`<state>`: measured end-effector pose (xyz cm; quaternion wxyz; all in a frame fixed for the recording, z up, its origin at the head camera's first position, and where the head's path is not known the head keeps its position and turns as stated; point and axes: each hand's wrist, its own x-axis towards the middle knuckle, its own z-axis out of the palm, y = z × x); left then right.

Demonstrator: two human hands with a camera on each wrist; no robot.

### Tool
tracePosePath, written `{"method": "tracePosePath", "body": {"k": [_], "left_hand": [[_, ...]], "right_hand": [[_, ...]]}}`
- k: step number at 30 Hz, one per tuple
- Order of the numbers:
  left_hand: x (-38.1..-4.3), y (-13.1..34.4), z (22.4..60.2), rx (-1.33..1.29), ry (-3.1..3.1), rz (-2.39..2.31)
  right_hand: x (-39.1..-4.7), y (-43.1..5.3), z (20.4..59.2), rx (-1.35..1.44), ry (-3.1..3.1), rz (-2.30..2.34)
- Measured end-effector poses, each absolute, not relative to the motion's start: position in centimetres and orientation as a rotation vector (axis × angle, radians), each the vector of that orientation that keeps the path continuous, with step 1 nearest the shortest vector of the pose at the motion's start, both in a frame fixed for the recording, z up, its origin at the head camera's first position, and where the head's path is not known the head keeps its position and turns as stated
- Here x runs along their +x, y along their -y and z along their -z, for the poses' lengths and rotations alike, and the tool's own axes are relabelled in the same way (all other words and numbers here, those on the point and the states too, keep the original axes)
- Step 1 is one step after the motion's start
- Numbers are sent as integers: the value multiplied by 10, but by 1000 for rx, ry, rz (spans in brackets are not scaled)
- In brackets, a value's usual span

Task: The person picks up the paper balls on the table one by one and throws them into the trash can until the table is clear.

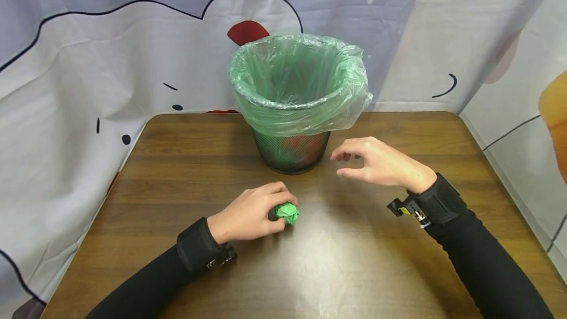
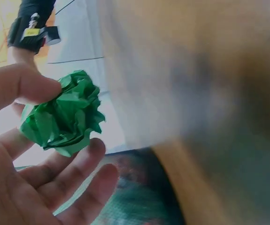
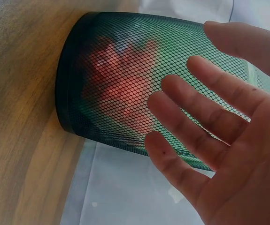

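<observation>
A crumpled green paper ball [image 1: 287, 212] is pinched between the thumb and fingers of my left hand [image 1: 253, 212], low over the table in front of the bin. The left wrist view shows the crumpled paper ball [image 2: 68, 115] between thumb and fingertips, the other fingers spread beneath. My right hand [image 1: 376, 161] hangs to the right of the mesh waste bin [image 1: 292, 151], holding nothing, its fingers loosely bent. Through the mesh in the right wrist view, crumpled red paper [image 3: 123, 86] shows inside the bin. A green plastic bag [image 1: 301, 117] lines the bin and folds over its rim.
The bin stands near the back edge of the brown wooden table [image 1: 177, 161]. A printed fabric sheet [image 1: 102, 73] hangs behind and along the sides. Each wrist carries a black strap with a small camera [image 1: 412, 210].
</observation>
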<state>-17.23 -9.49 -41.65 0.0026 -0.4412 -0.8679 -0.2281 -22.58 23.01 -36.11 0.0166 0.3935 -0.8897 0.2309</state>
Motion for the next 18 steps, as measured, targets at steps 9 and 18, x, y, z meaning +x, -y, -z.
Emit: {"method": "tracePosePath", "body": {"k": [9, 18], "left_hand": [[-183, 89, 382, -1300, 2553, 818], [-190, 80, 337, -1250, 2305, 875]], "right_hand": [[-227, -231, 366, 1213, 2775, -763], [-229, -230, 371, 1253, 2737, -762]]}}
